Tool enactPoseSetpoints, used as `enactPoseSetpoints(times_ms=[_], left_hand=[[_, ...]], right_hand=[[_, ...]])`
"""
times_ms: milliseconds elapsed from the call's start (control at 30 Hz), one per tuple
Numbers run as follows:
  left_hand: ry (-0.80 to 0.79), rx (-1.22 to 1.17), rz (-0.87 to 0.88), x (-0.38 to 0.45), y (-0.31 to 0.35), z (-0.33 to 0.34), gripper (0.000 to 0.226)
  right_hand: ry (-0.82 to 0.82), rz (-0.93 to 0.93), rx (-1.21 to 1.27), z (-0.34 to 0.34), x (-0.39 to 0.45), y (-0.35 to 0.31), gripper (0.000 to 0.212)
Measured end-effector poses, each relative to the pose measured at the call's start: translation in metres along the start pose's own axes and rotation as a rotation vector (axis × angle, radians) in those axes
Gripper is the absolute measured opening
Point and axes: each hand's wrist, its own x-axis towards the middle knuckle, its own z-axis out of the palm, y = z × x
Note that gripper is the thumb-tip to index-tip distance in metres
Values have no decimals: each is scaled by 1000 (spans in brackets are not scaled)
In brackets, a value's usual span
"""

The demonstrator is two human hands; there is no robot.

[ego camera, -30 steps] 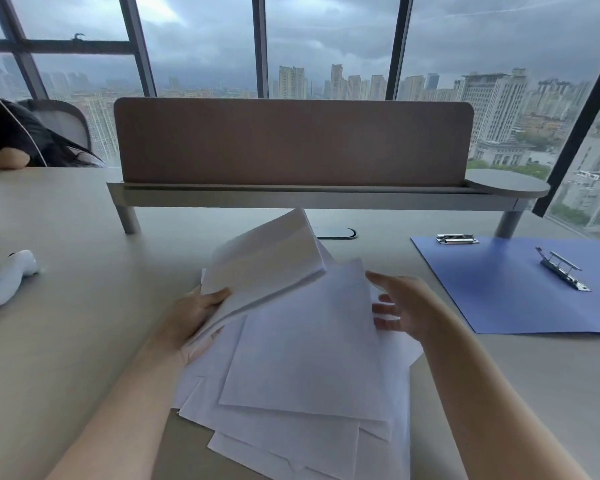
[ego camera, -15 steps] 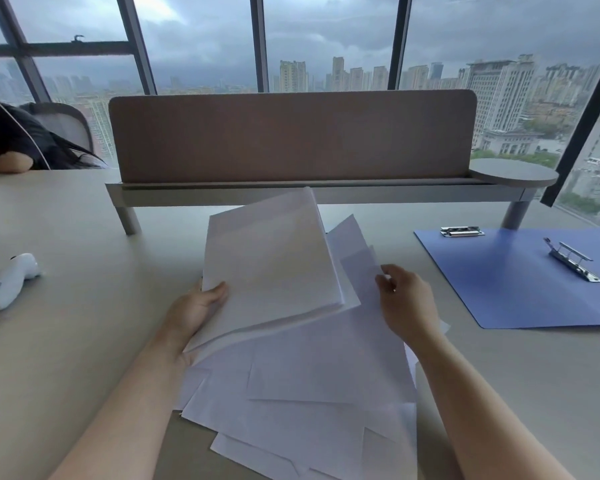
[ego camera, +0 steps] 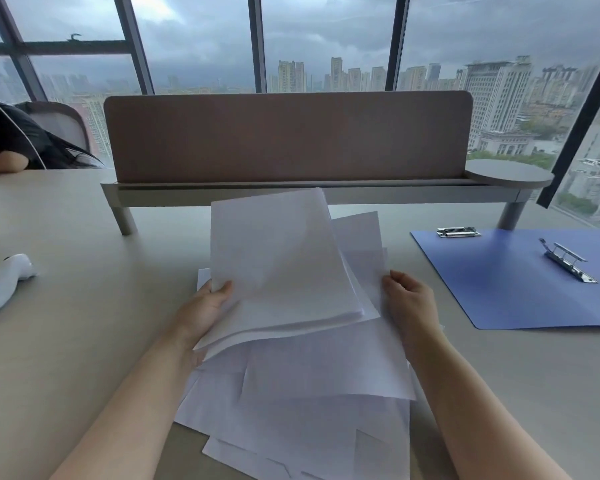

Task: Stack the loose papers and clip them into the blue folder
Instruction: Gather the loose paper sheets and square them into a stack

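A raised stack of white papers [ego camera: 278, 265] tilts up toward the far side, with my left hand [ego camera: 205, 310] gripping its left edge, thumb on top. My right hand [ego camera: 407, 303] pinches the right edge of a sheet [ego camera: 362, 244] just behind that stack. More loose white sheets [ego camera: 309, 403] lie spread on the desk under both hands. The blue folder [ego camera: 506, 289] lies open and flat at the right, with a metal spring clip [ego camera: 567, 265] on its inside and a second metal clip [ego camera: 458, 232] at its far left corner.
A brown desk divider on a grey shelf [ego camera: 288, 140] runs across the far side of the desk. A white handheld device [ego camera: 6, 280] lies at the left. Another person's arm [ego camera: 0, 164] rests on the desk at the far left, by a chair.
The stack in my left hand has risen and tilted more upright. My right hand has moved from the sheets on the desk to the right edge of a lifted sheet.
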Motion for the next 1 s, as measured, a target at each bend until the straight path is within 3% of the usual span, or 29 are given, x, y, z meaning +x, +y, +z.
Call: enactPoseSetpoints(times_ms=[233,400,600,867,1000], left_hand=[[-77,135,-61,-6,6,11,33],[-46,237,19,-10,2,28,18],[-37,288,100,-19,0,39,21],[-55,422,156,-20,-3,32,69],[-64,405,193,-13,4,18,62]], right_hand=[[-51,72,126,2,-1,3,19],[-69,76,127,4,-2,3,21],[-49,92,158,4,-4,2,22],[-44,95,181,5,-6,2,17],[131,29,69,6,5,12,19]])
